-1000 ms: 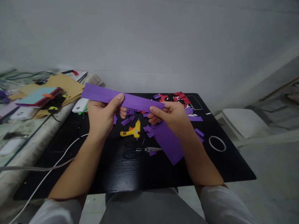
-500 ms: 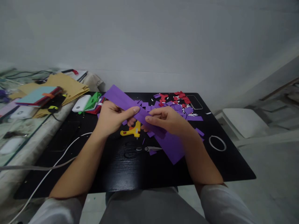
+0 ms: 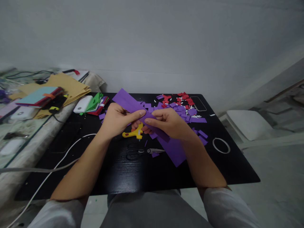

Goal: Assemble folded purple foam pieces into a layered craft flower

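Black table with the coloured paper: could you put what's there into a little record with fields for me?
Left hand: pinches a purple strip, thumb on top
Right hand: pinches the same strip, close to the left hand
Surface: black table
Tools: yellow glue gun, scissors
Paper: purple sheet, partly hidden; small purple pieces; red pieces
Far right: pale ring

A white seat [image 3: 249, 124] is standing here at the right, and brown papers [image 3: 70, 86] are lying at far left.
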{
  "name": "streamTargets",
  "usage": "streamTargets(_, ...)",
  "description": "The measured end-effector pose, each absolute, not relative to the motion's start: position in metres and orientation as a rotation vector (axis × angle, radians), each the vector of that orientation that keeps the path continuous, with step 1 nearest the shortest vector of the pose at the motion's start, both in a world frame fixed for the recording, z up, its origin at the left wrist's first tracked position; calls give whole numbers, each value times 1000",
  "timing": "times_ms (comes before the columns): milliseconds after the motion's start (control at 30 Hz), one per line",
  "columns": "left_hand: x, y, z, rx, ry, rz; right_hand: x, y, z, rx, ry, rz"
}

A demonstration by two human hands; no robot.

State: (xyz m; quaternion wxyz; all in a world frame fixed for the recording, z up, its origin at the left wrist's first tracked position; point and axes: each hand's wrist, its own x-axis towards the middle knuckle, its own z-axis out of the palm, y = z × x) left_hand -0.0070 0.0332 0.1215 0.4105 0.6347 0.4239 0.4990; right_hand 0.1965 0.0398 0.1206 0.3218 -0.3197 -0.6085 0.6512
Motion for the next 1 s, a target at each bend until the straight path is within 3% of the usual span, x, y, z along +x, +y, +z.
streamTargets(500, -5, 35, 117, 1618, 1017, 1179, 199, 41, 117, -845, -1669, 1549)
streamTargets(1000, -17, 40, 118, 1533, 1017, 1359, 199, 40, 115, -847, -1619, 1555)
